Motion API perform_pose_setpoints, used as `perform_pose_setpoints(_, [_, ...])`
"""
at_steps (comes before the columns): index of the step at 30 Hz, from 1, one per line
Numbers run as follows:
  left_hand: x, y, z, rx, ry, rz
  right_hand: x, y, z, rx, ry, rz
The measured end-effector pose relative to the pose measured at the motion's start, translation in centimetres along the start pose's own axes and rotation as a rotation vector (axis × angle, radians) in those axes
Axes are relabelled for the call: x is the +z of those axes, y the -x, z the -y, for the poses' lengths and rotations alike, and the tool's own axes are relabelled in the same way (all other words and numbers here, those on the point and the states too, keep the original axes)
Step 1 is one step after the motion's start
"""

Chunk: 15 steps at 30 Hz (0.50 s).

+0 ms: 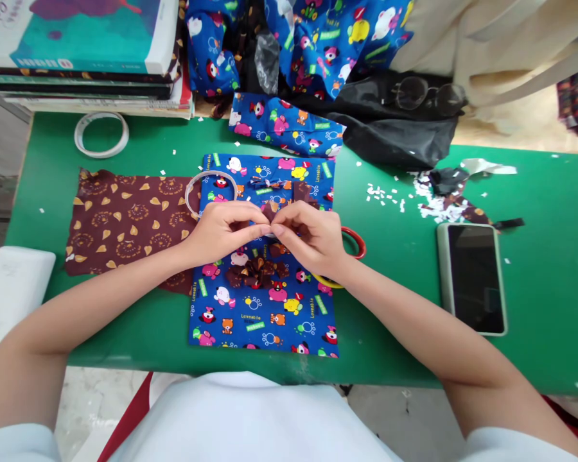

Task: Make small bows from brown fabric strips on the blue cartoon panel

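Observation:
My left hand [224, 229] and my right hand [308, 236] meet fingertip to fingertip over a blue cartoon-print fabric sheet [264, 314]. Together they pinch a small brown fabric piece [268, 210] between them. Below the hands a brown fabric flower [255, 273] lies on the blue sheet. A roll of clear tape [207, 187] sits at the sheet's upper left, beside my left hand. Red-handled scissors [354, 242] show partly behind my right wrist.
A brown leaf-print cloth [125, 221] lies left on the green table [549, 269]. A phone [472, 277] lies to the right, paper scraps [433, 199] above it. A tape roll [101, 133], stacked books [81, 51], blue fabric pile [289, 51], black bag with glasses [414, 109] line the back.

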State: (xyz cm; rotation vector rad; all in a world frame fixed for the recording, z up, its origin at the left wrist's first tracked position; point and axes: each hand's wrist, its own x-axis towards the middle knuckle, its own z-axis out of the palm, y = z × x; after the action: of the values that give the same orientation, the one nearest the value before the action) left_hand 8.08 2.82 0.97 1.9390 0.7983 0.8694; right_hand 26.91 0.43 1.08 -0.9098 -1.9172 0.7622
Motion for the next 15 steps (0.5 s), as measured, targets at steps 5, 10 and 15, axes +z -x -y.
perform_pose_setpoints(5, [-0.05,-0.09,0.01,-0.009,-0.033,-0.004,0.00,-0.19,-0.28,0.020,-0.030,0.051])
perform_pose_setpoints(10, [-0.03,-0.06,0.07,-0.004,-0.021,0.006,-0.06,-0.10,-0.54,0.062,-0.082,0.080])
perform_pose_setpoints(15, [-0.08,-0.04,0.09,0.004,0.004,0.016,-0.05,0.11,-0.48,0.069,-0.080,0.068])
